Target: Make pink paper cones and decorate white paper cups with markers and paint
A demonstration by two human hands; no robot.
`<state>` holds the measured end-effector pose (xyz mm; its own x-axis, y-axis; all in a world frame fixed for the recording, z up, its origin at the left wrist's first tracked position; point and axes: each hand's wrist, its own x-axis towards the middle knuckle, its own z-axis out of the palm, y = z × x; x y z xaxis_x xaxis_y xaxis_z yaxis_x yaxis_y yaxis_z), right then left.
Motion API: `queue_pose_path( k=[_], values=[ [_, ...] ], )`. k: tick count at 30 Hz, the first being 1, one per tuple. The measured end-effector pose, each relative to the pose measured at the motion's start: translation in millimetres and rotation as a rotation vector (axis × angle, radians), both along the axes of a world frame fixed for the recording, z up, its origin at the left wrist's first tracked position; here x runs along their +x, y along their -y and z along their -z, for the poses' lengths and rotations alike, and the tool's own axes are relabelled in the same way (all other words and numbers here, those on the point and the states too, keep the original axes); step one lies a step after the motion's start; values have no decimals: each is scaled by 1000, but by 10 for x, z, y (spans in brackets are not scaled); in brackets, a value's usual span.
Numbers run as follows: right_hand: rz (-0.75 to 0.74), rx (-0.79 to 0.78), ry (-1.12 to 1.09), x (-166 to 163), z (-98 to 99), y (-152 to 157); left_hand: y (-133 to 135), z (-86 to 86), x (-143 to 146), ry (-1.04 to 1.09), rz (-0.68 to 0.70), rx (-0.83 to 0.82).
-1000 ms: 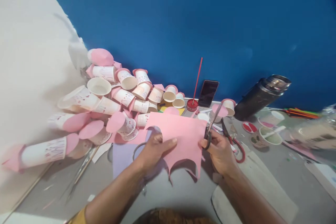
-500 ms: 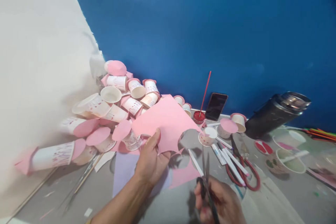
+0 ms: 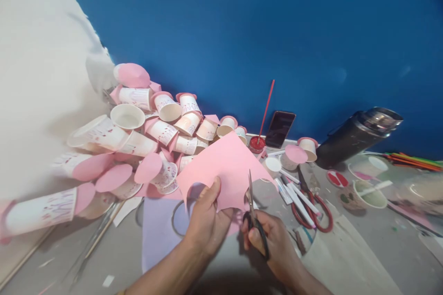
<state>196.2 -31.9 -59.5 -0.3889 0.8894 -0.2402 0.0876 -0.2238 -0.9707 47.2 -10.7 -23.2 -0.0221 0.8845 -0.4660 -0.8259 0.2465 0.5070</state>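
A sheet of pink paper (image 3: 224, 161) with curved pieces cut out of its lower edge is held up in front of me. My left hand (image 3: 209, 221) pinches it from below, thumb on top. In my right hand (image 3: 272, 239) are small scissors with black handles (image 3: 258, 230); their blades point up beside the sheet's lower right edge. Whether the blades touch the paper I cannot tell. Under my left hand lies a lilac sheet (image 3: 155, 230), with a dark ring (image 3: 178, 221) showing beside the wrist.
Paper cups with pink paper parts (image 3: 162, 131) are heaped at the left. Behind stand a red pot with a stick (image 3: 257, 144) and a phone (image 3: 280, 129). At right are white markers (image 3: 299, 205), red-handled scissors (image 3: 323, 216), a black flask (image 3: 356, 138) and a clouded cup (image 3: 370, 193).
My right hand has raised the scissors up and left, close to the pink paper. The sheet has tilted slightly in my left hand, and the view has shifted a little.
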Motion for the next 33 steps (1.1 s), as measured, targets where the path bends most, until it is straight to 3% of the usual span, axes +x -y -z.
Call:
queue_pose_path(
  k=[8, 14, 33],
  values=[
    [0, -8, -62, -7, 71, 10, 55, -12, 26, 19, 24, 79],
    [-3, 29, -38, -7, 37, 5, 45, -28, 33, 57, -84, 12],
    [12, -70, -83, -30, 55, 20, 77, -36, 11, 43, -17, -100]
  ],
)
